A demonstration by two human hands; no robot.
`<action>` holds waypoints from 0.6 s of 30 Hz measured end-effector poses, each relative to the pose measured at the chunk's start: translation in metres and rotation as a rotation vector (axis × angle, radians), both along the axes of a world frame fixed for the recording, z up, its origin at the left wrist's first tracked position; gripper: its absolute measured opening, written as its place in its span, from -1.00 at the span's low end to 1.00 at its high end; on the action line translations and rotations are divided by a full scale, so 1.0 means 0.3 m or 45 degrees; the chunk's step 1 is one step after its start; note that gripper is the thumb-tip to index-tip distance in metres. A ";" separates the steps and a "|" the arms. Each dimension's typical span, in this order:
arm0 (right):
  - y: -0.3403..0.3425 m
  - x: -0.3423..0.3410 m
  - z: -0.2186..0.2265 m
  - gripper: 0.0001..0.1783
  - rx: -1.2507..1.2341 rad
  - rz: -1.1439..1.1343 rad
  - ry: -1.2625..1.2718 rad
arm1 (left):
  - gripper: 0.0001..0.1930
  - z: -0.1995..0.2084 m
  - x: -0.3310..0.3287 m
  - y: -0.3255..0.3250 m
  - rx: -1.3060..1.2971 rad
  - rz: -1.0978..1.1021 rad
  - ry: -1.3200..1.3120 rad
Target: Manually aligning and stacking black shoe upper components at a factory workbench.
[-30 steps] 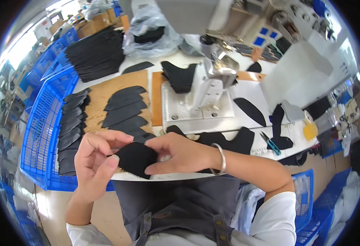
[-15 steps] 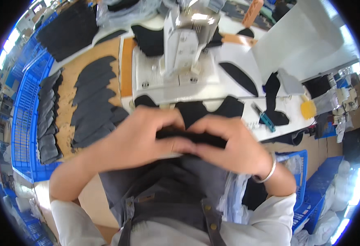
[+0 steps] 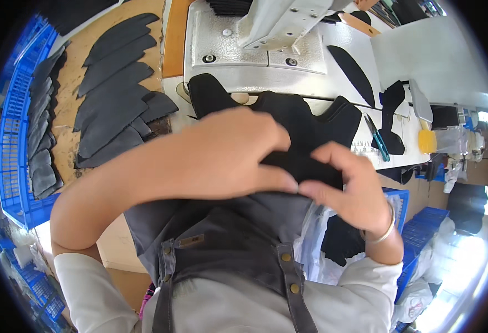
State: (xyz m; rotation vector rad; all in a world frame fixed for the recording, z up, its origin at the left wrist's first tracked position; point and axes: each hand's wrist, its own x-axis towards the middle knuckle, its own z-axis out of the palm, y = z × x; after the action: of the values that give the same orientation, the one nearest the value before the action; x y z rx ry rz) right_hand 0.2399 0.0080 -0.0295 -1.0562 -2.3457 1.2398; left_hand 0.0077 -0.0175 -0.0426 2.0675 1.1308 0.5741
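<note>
A black fabric piece (image 3: 294, 125) with several rounded lobes lies across the front of the white sewing table, its near part reaching my grey apron. Over its near left part is my left hand (image 3: 249, 158), thumb and fingers spread apart. My right hand (image 3: 349, 183) is at the piece's near right edge, its thumb and bent forefinger also parted. The two thumb tips almost meet at the near edge. Dark fabric shows between thumb and fingers of each hand, with no pinch visible. Beyond the piece stands a white sewing machine (image 3: 260, 33).
Overlapping dark cut pieces (image 3: 116, 83) lie on a tan board at left, beside a blue basket (image 3: 13, 127). Right of the fabric are teal-handled thread snips (image 3: 381, 145), a narrow black piece (image 3: 391, 105) and a curved black piece (image 3: 352, 75). A yellow-capped clear bottle (image 3: 427, 141) lies farther right.
My hands have spread from a bunched grip, and the black piece now lies more unfolded. My right hand has shifted right. The view has moved, so the machine sits higher in it.
</note>
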 end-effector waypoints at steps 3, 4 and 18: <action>-0.017 0.014 -0.008 -0.71 -0.199 0.048 0.006 | -0.55 0.028 0.013 -0.022 -0.330 -0.169 0.091; -0.015 0.002 -0.013 -0.72 -0.047 -0.001 0.002 | -0.57 0.008 0.011 -0.028 -0.199 -0.132 0.068; 0.150 -0.057 -0.020 -0.73 -0.159 -0.038 -0.112 | -0.47 -0.038 -0.023 0.091 -0.017 0.156 0.196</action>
State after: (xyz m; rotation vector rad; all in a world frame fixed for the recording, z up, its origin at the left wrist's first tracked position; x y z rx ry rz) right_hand 0.2230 0.0529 -0.0354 -1.2035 -2.3329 1.3702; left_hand 0.0008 0.0097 -0.0541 2.0699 1.3536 0.4700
